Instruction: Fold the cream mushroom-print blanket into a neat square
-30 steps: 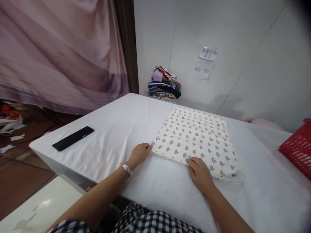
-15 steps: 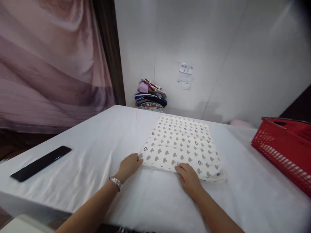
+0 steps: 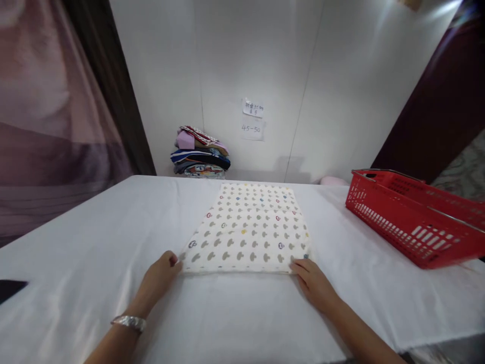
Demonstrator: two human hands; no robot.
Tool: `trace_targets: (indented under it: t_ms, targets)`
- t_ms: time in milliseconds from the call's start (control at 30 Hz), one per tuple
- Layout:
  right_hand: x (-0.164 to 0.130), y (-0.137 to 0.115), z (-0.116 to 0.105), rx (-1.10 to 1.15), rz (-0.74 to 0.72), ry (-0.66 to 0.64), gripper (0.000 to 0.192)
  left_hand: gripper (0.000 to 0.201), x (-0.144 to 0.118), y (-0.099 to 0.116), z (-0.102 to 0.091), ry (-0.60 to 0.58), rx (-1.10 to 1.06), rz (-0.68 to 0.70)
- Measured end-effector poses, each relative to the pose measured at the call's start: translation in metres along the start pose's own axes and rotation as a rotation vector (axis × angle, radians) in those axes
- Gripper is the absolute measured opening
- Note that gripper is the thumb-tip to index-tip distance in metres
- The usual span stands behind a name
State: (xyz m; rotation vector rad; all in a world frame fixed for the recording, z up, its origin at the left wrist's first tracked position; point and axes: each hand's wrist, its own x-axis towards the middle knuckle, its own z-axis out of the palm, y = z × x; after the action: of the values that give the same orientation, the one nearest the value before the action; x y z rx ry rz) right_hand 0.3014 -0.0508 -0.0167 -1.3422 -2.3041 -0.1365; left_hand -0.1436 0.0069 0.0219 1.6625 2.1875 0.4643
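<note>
Two hands: both sit at the near edge of the folded cloth (image 3: 246, 227), one at each near corner, likely so the edge keeps square.
Left hand (image 3: 157, 280): fingertips touch the near left corner; whether they pinch the fabric or only press on it, I cannot tell, since the thumb side is hidden. A silver bracelet (image 3: 129, 322) rides the wrist behind it.
Right hand (image 3: 314, 283): fingers lie loosely curled with the tips at the near right corner; a firm hold is not visible, so again I cannot tell.
Folded cloth: cream with small grey and coloured prints, flat in a neat rectangle on the white table (image 3: 76, 242), its near edge straight between the two hands.
Red basket (image 3: 413, 217): right of the cloth and well apart from it, within an arm's sweep.
Stack of folded clothes (image 3: 200, 154): beyond the cloth's far left corner, pushed against the wall, out of the working space.
Paper notes (image 3: 253, 119): on the wall above the cloth's far edge, one reading 45-50.
Dark flat object (image 3: 9, 289): far left of the cloth at the table's edge, only partly in view.
</note>
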Motion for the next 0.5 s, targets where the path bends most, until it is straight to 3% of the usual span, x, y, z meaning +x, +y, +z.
trace_targets:
  t_ms: [133,267,400,500]
  targets:
    - [-0.004,0.016,-0.004,-0.059,-0.014,0.001,0.041,0.025,0.000,0.002,0.007,-0.003,-0.037,-0.004]
    - [-0.001,0.027,-0.009,-0.087,-0.017,0.016,0.040,0.029,-0.007,0.011,-0.006,-0.025,-0.072,-0.021]
    - [-0.007,0.022,-0.021,-0.057,-0.032,-0.015,0.036,0.028,-0.017,0.012,-0.020,-0.036,-0.075,-0.028]
    - [-0.015,0.011,-0.028,-0.006,-0.041,-0.112,0.036,0.023,-0.020,0.002,-0.015,-0.070,-0.039,0.010]
